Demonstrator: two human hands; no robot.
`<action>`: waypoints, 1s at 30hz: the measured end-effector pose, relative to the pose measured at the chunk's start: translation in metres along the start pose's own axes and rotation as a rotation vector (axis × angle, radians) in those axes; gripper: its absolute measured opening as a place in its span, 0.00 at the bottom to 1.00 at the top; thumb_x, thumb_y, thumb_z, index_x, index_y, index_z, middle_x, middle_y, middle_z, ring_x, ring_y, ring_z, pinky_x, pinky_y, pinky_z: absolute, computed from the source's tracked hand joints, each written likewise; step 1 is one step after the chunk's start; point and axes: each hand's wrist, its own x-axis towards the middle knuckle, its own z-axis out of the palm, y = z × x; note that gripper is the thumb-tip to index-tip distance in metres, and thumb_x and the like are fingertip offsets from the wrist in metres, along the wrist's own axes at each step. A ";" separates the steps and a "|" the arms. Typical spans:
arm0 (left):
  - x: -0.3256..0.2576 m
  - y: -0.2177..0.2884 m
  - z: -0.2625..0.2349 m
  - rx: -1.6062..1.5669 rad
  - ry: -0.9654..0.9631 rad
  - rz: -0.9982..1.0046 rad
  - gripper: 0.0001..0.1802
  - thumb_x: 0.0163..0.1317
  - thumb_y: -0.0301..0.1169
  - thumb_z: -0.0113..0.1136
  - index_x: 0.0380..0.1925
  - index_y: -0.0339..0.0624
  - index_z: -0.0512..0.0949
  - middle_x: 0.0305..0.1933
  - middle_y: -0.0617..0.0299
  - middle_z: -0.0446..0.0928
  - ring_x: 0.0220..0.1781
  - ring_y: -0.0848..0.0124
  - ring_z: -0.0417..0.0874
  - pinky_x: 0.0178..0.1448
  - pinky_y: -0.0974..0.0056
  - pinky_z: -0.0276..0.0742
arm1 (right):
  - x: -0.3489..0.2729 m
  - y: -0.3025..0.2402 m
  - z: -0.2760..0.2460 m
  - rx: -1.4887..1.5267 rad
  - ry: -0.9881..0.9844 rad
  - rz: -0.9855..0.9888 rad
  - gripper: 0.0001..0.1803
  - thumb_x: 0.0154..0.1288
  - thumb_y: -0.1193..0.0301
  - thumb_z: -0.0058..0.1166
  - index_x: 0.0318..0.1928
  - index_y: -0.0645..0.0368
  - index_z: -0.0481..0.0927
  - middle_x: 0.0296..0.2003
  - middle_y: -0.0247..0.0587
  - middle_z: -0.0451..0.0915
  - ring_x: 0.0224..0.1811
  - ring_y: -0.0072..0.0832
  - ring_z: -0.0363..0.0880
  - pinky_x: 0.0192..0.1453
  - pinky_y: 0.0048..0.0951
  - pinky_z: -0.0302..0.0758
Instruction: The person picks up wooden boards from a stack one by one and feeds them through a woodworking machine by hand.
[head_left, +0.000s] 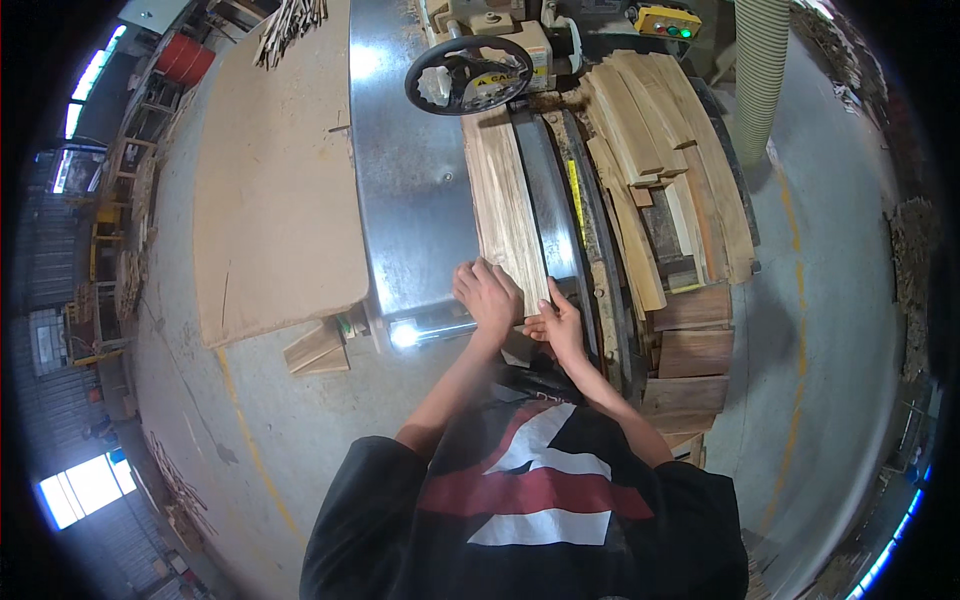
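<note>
A long pale wooden board with brown streaks lies flat on the shiny metal saw table. Its far end reaches beneath the machine with the black handwheel. My left hand is at the near left edge of the board, its fingers bent against that edge. At the near right corner, my right hand grips the board end, thumb toward the top and fingers lower down. Just right of the board runs a metal fence. The undersides of both hands are hidden.
Stacked planks lie right of the fence, with shorter boards nearer me. A brown panel surface adjoins the table on the left. A ribbed hose hangs at the right, beside a yellow control box. Offcuts sit below the panel.
</note>
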 end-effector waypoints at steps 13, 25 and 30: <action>0.029 0.005 0.014 0.012 0.024 -0.016 0.18 0.62 0.32 0.53 0.48 0.31 0.73 0.52 0.40 0.69 0.61 0.44 0.66 0.62 0.42 0.59 | 0.024 -0.021 0.006 -0.012 0.042 -0.011 0.32 0.76 0.71 0.47 0.76 0.42 0.54 0.28 0.44 0.84 0.23 0.26 0.83 0.26 0.22 0.78; 0.115 0.006 0.053 -0.020 0.083 -0.030 0.14 0.62 0.29 0.52 0.44 0.30 0.73 0.52 0.42 0.69 0.62 0.44 0.66 0.63 0.43 0.59 | 0.091 -0.085 0.041 0.011 0.114 0.008 0.29 0.76 0.73 0.44 0.75 0.46 0.58 0.27 0.43 0.83 0.22 0.26 0.82 0.23 0.22 0.75; 0.153 0.017 0.069 -0.031 0.125 0.004 0.11 0.63 0.28 0.50 0.41 0.31 0.73 0.51 0.43 0.70 0.60 0.45 0.68 0.61 0.45 0.60 | 0.119 -0.113 0.052 -0.053 0.205 -0.097 0.26 0.76 0.74 0.44 0.72 0.51 0.64 0.24 0.41 0.82 0.19 0.24 0.80 0.20 0.22 0.72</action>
